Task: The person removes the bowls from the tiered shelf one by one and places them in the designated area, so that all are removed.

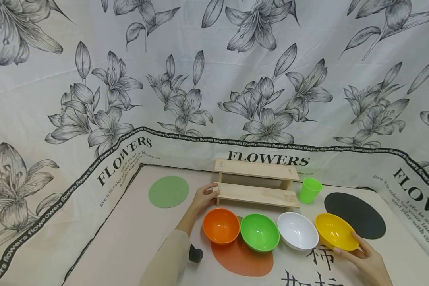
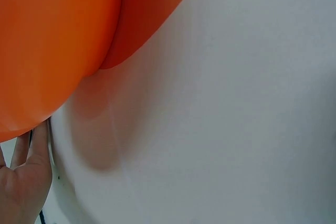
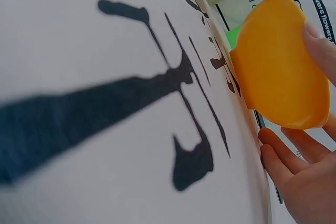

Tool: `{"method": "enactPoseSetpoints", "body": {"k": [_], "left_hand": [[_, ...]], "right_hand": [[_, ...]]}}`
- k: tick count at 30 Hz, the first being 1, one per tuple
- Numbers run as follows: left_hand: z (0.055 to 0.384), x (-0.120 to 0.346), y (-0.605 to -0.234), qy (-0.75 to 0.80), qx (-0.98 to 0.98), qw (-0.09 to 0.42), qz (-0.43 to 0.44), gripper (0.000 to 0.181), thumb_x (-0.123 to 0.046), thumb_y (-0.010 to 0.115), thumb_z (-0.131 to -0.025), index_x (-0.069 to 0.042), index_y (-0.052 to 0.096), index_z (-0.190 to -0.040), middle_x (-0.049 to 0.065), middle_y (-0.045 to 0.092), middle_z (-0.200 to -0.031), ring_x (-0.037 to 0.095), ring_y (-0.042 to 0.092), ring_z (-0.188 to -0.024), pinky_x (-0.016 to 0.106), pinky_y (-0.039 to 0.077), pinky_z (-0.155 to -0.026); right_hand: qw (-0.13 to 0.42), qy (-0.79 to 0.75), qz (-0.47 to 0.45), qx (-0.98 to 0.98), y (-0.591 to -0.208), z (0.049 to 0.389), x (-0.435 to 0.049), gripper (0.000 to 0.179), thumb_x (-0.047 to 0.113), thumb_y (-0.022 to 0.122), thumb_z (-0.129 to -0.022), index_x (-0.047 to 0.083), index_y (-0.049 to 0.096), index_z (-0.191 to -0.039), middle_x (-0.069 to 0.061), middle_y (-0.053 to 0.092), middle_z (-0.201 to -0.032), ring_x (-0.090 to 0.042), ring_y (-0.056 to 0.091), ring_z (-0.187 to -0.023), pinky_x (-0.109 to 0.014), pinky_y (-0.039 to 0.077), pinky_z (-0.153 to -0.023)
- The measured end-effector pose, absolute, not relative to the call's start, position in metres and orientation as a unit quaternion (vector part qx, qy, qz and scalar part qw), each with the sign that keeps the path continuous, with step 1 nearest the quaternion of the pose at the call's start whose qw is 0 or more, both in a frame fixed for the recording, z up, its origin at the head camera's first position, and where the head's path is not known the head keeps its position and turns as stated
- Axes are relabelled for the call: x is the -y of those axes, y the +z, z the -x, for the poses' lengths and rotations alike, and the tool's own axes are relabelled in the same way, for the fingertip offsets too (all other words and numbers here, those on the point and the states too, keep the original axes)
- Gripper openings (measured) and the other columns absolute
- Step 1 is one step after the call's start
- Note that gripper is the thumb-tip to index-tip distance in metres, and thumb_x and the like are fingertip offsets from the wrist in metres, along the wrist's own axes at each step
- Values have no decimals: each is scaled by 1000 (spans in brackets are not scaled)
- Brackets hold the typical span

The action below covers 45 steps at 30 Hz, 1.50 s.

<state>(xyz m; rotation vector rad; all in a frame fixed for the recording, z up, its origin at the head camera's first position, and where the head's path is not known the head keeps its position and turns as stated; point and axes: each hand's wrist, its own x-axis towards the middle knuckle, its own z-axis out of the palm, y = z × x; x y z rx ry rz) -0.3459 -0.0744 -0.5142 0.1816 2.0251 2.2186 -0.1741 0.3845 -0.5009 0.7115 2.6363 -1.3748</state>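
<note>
My left hand [image 1: 204, 198] is at the left end of a two-tier wooden shelf [image 1: 255, 194], its fingers and thumb gripping the lower board's end. In the left wrist view that hand [image 2: 26, 182] is partly hidden by an orange bowl [image 2: 47, 40]. With thumb and fingers spread around its rim, my right hand [image 1: 366, 258] holds a yellow bowl [image 1: 334, 232]. The right wrist view shows the thumb against the side of this yellow bowl [image 3: 281, 66]. To its left, a white bowl [image 1: 298, 231], a green bowl [image 1: 259, 233] and the orange bowl [image 1: 221, 226] form a row.
A green cup [image 1: 310, 190] stands just right of the shelf. Printed on the cloth are a black oval [image 1: 355, 215], a green circle [image 1: 169, 192] and an orange circle [image 1: 243, 264]. A small black object [image 1: 196, 254] lies beside the left forearm. Flower-patterned curtain [image 1: 186, 79] rises behind.
</note>
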Motion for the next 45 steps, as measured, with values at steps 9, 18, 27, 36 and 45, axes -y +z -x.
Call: {"method": "enactPoseSetpoints", "body": {"k": [9, 18, 27, 36, 45], "left_hand": [[345, 73, -514, 735, -672, 67, -59, 45, -13, 66, -89, -2, 54, -131, 27, 55, -123, 28, 60, -103, 39, 54, -85], [345, 74, -514, 736, -671, 69, -61, 45, -13, 66, -89, -1, 54, -131, 27, 54, -124, 27, 59, -104, 40, 54, -86], [344, 75, -514, 737, -669, 68, -60, 45, -13, 66, -89, -2, 54, -131, 27, 56, -122, 27, 61, -100, 39, 55, -84], [342, 78, -513, 730, -677, 72, -53, 45, -15, 65, -90, -3, 54, -132, 29, 55, -123, 32, 63, -100, 37, 56, -81], [331, 88, -517, 693, -713, 61, -89, 46, -18, 60, -93, 0, 49, -134, 29, 56, -122, 33, 61, -105, 36, 57, -78]], "right_hand": [[22, -455, -241, -857, -504, 175, -385, 100, 49, 63, -86, 10, -4, -150, -27, -3, -153, -52, 24, -127, -62, 27, -104], [15, -453, -241, -858, -505, 174, -384, 98, 49, 61, -87, 11, -4, -150, -27, -3, -153, -52, 25, -127, -62, 28, -104], [6, -446, -235, -864, -511, 177, -386, 100, 54, 59, -86, 15, -7, -150, -25, -4, -153, -53, 26, -127, -62, 30, -102], [2, -452, -230, -862, -511, 179, -385, 101, 55, 59, -86, 17, -9, -150, -24, -4, -154, -52, 26, -127, -64, 29, -101], [18, -452, -234, -861, -500, 174, -381, 108, 55, 62, -84, 13, -13, -149, -25, -7, -153, -55, 27, -127, -64, 32, -99]]}}
